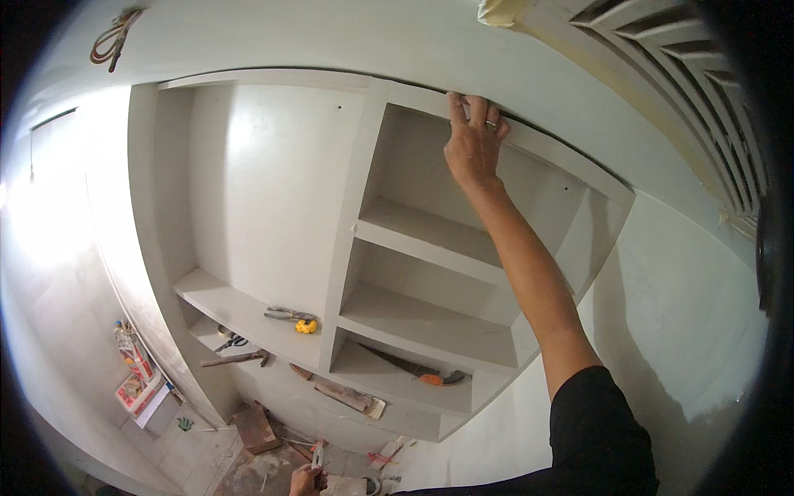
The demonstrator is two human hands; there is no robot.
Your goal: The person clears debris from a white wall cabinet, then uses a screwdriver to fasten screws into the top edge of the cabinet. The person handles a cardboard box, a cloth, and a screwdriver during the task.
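My right hand [475, 153], wearing a ring, reaches up to the top rail of a built-in shelf unit [374, 157]. Its fingers are bent together against the rail by the narrow dark gap under the ceiling. What they pinch, if anything, is too small to make out. Low in the picture, my left hand [307, 481] is closed around a slim, pale-tipped tool [318, 453] whose kind is unclear. Between the hands, pliers [285, 313] and a yellow tape measure [306, 326] lie on a shelf. A handsaw [405, 366] with an orange-and-black handle rests in a lower right compartment.
A hammer [236, 359] and scissors [235, 340] lie on the lower left shelf. Wood offcuts [347, 396] sit below. Boards [255, 429] and debris clutter the floor. A slatted vent [678, 66] is at upper right; a cable coil [114, 41] hangs at upper left.
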